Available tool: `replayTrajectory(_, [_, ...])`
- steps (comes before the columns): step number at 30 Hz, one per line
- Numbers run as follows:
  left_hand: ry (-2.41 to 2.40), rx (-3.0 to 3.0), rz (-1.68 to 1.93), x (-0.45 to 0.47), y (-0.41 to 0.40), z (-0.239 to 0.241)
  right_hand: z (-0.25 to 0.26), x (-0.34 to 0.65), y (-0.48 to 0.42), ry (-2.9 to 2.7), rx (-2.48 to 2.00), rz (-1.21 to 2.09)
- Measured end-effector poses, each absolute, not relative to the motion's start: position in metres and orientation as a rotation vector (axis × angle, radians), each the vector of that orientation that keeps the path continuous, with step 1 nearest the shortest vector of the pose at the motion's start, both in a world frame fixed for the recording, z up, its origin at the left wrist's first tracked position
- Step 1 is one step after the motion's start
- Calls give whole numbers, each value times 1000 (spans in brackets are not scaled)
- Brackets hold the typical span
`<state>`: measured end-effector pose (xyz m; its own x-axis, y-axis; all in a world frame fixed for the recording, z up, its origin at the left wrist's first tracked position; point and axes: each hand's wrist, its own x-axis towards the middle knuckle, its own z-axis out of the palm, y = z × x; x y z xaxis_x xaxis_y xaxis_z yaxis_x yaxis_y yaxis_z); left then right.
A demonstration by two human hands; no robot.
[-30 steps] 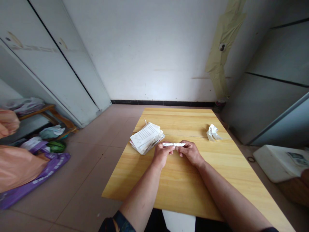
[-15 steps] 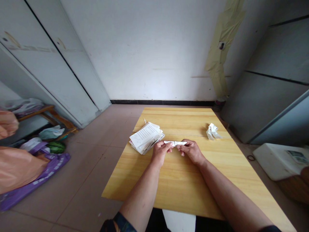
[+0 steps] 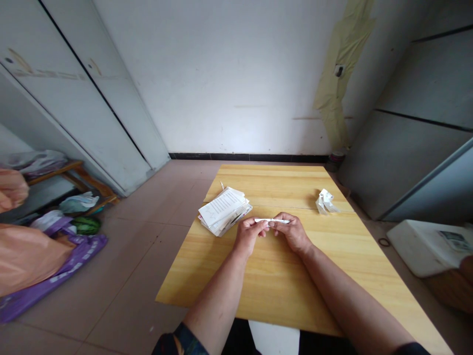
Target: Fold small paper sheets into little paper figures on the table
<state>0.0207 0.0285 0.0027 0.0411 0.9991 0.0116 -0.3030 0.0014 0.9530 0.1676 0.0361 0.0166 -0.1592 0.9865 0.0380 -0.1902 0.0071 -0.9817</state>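
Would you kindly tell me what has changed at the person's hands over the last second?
The folded white paper strip has slid slightly toward the person's right and looks thinner, pinched between the left hand and right hand; neither let go. The stack of printed white papers and crumpled white paper stayed put.

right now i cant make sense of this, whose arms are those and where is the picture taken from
There's no machine here. The picture comes from a camera worn on a person's head, looking forward and down, so the two bare arms are that person's own. The left hand and right hand hold a narrow strip of white paper between them. On the light wooden table lie a stack of printed papers, just beyond the left hand, and a crumpled white paper, farther off to the right.
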Motion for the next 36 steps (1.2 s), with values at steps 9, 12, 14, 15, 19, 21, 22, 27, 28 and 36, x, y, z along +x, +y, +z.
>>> replayTrajectory(9, [972, 1044, 1272, 19, 28, 5, 15, 172, 38, -1199, -983, 1400])
replayTrajectory(12, [1004, 1111, 1290, 18, 29, 7, 13, 173, 39, -1193, -990, 1390])
replayTrajectory(14, [1022, 1157, 1303, 17, 29, 7, 12, 173, 39, -1203, -978, 1388])
replayTrajectory(15, [1030, 1177, 1306, 16, 29, 7, 12, 173, 39, -1209, -970, 1388])
replayTrajectory(19, [1049, 1226, 1294, 14, 30, 5, 12, 173, 40, -1222, -975, 1362])
replayTrajectory(21, [1041, 1216, 1290, 15, 30, 3, 11, 173, 40, -1228, -988, 1340])
replayTrajectory(22, [1028, 1202, 1291, 15, 30, 2, 11, 174, 41, -1229, -990, 1334])
replayTrajectory(27, [956, 1112, 1306, 18, 30, 0, 10, 175, 42, -1233, -990, 1345])
replayTrajectory(28, [966, 1116, 1306, 18, 30, 0, 10, 175, 42, -1238, -989, 1351])
replayTrajectory(36, [1026, 1134, 1385, 12, 37, -7, 11, 184, 46, -1179, -939, 1366])
